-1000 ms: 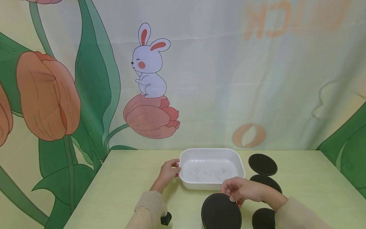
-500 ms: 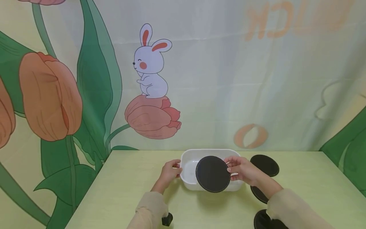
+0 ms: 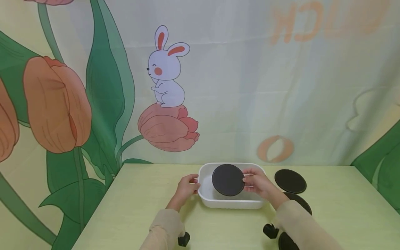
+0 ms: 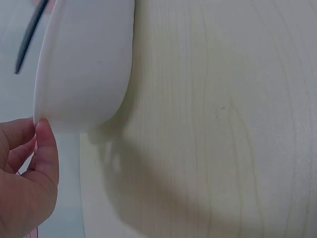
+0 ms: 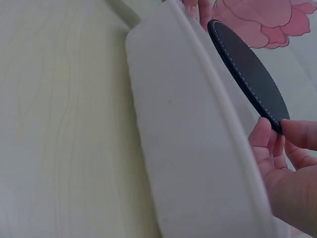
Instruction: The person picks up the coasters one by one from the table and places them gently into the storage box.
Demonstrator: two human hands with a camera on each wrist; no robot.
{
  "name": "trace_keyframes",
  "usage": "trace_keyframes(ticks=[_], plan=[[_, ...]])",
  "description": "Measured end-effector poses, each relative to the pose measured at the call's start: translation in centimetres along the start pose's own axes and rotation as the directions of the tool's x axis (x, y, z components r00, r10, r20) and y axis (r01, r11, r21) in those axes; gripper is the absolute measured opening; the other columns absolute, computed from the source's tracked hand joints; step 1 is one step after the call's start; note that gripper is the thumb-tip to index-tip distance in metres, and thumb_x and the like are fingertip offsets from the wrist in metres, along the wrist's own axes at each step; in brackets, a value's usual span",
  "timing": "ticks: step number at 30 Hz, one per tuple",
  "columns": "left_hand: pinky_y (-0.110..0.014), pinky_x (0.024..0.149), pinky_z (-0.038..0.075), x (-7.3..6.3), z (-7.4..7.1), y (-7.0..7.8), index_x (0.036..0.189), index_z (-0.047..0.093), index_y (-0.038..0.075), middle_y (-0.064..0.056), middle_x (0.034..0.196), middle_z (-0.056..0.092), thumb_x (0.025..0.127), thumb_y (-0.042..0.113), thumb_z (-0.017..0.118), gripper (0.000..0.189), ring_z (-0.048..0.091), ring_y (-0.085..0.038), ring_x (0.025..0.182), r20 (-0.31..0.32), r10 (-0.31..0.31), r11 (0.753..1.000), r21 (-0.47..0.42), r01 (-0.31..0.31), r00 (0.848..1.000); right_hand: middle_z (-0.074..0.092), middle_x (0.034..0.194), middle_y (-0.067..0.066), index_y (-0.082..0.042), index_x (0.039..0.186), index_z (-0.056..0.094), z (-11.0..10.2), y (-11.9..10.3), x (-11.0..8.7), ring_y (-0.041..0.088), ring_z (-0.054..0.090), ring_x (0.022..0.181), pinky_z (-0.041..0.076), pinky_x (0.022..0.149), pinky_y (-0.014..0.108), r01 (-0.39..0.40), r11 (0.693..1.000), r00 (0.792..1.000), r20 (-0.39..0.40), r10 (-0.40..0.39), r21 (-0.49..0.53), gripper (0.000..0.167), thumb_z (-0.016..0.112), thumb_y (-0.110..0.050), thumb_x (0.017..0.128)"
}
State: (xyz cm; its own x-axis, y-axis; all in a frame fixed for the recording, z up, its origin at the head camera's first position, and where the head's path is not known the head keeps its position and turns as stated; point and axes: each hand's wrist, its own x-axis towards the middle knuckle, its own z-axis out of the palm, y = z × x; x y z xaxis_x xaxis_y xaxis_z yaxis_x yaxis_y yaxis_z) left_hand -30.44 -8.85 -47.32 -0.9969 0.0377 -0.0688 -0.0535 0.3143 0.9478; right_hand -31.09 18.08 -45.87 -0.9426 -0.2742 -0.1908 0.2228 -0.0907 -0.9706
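Observation:
My right hand (image 3: 257, 183) pinches a round black coaster (image 3: 228, 180) by its right edge, between thumb and fingers. Light stitching runs round the coaster's rim in the right wrist view, where it is tilted above the white rectangular basin (image 5: 193, 129). At the basin's left end, my left hand (image 3: 186, 189) grips the rim, with thumb and fingers on either side of it in the left wrist view. To the right on the table lie more black coasters: one at the back (image 3: 290, 181), another (image 3: 301, 203) partly under my sleeve, and a third (image 3: 285, 241) cut off by the frame.
The pale wood-grain table (image 3: 131, 208) ends at a hanging cloth backdrop (image 3: 225, 86) printed with tulips and a rabbit. Black wrist devices (image 3: 270, 231) show under both beige sleeves.
My right hand has carried the coaster from the front of the table, up and away from me, to over the basin. The left hand has stayed on the basin's rim.

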Motion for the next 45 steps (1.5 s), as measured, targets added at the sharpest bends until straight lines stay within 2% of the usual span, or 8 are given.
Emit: trace_keyframes(ticks=[6, 10, 20, 30, 35, 41, 45], plan=[[-0.021, 0.059, 0.053, -0.1, 0.0, 0.1, 0.120, 0.049, -0.006, -0.015, 0.093, 0.052, 0.080, -0.005, 0.055, 0.041, 0.051, -0.011, 0.070, 0.003, -0.001, 1.000, -0.009, 0.001, 1.000, 0.054, 0.061, -0.002, 0.004, 0.102, 0.044, 0.4, 1.8, 1.5, 0.008, 0.054, 0.054, 0.049, 0.049, 0.019, -0.065, 0.997, 0.991, -0.117, 0.060, -0.039, 0.023, 0.046, 0.008, 0.080], [-0.021, 0.058, 0.052, -0.1, 0.1, 0.0, 0.120, 0.049, -0.006, -0.014, 0.093, 0.052, 0.079, -0.006, 0.055, 0.041, 0.051, -0.010, 0.068, 0.000, -0.005, 1.000, -0.018, 0.005, 1.000, 0.050, 0.058, -0.001, 0.007, 0.105, 0.041, 0.7, 2.4, 2.2, 0.008, 0.052, 0.050, 0.048, 0.046, 0.018, -0.110, 0.994, 0.978, -0.178, 0.104, -0.024, 0.027, 0.046, 0.009, 0.079], [-0.021, 0.059, 0.052, 0.0, 0.1, 0.1, 0.120, 0.049, -0.005, -0.014, 0.094, 0.052, 0.080, -0.005, 0.056, 0.040, 0.052, -0.010, 0.068, -0.003, -0.017, 1.000, -0.008, 0.017, 1.000, 0.045, 0.055, 0.000, 0.007, 0.108, 0.038, 1.3, 2.7, 2.9, 0.009, 0.047, 0.047, 0.047, 0.047, 0.020, -0.182, 0.983, 0.953, -0.245, 0.178, 0.007, 0.032, 0.045, 0.011, 0.078], [-0.022, 0.059, 0.053, -0.3, 0.0, 0.2, 0.120, 0.049, -0.006, -0.014, 0.093, 0.052, 0.080, -0.005, 0.055, 0.040, 0.051, -0.012, 0.071, -0.006, -0.007, 1.000, -0.001, 0.007, 1.000, 0.045, 0.062, 0.002, 0.009, 0.111, 0.041, 1.5, 2.9, 2.7, 0.011, 0.047, 0.050, 0.048, 0.046, 0.021, -0.222, 0.975, 0.919, -0.339, 0.202, -0.023, 0.037, 0.045, 0.014, 0.074], [-0.023, 0.060, 0.053, -0.2, 0.2, 0.2, 0.120, 0.049, -0.005, -0.014, 0.094, 0.052, 0.080, -0.005, 0.056, 0.041, 0.051, -0.012, 0.070, -0.011, -0.014, 1.000, 0.002, 0.014, 1.000, 0.049, 0.067, 0.005, 0.007, 0.111, 0.043, 1.6, 2.9, 2.4, 0.013, 0.049, 0.057, 0.050, 0.049, 0.025, -0.240, 0.967, 0.911, -0.366, 0.192, -0.088, 0.037, 0.049, 0.009, 0.075], [-0.023, 0.059, 0.053, -0.2, 0.3, 0.3, 0.120, 0.049, -0.005, -0.015, 0.094, 0.052, 0.079, -0.005, 0.056, 0.041, 0.052, -0.013, 0.071, -0.018, -0.016, 1.000, 0.004, 0.016, 1.000, 0.043, 0.073, 0.006, 0.006, 0.112, 0.044, 2.0, 2.1, 1.9, 0.015, 0.044, 0.058, 0.050, 0.049, 0.027, -0.256, 0.951, 0.915, -0.362, 0.180, -0.174, 0.038, 0.051, 0.006, 0.074], [-0.024, 0.061, 0.053, -0.2, 0.2, 0.3, 0.120, 0.050, -0.004, -0.014, 0.094, 0.053, 0.080, -0.004, 0.056, 0.041, 0.052, -0.013, 0.072, -0.025, -0.025, 1.000, 0.010, 0.025, 0.999, 0.048, 0.082, 0.010, 0.005, 0.114, 0.044, 2.0, 1.0, 1.2, 0.021, 0.047, 0.069, 0.053, 0.056, 0.033, -0.263, 0.928, 0.929, -0.330, 0.170, -0.263, 0.041, 0.053, 0.004, 0.074]])
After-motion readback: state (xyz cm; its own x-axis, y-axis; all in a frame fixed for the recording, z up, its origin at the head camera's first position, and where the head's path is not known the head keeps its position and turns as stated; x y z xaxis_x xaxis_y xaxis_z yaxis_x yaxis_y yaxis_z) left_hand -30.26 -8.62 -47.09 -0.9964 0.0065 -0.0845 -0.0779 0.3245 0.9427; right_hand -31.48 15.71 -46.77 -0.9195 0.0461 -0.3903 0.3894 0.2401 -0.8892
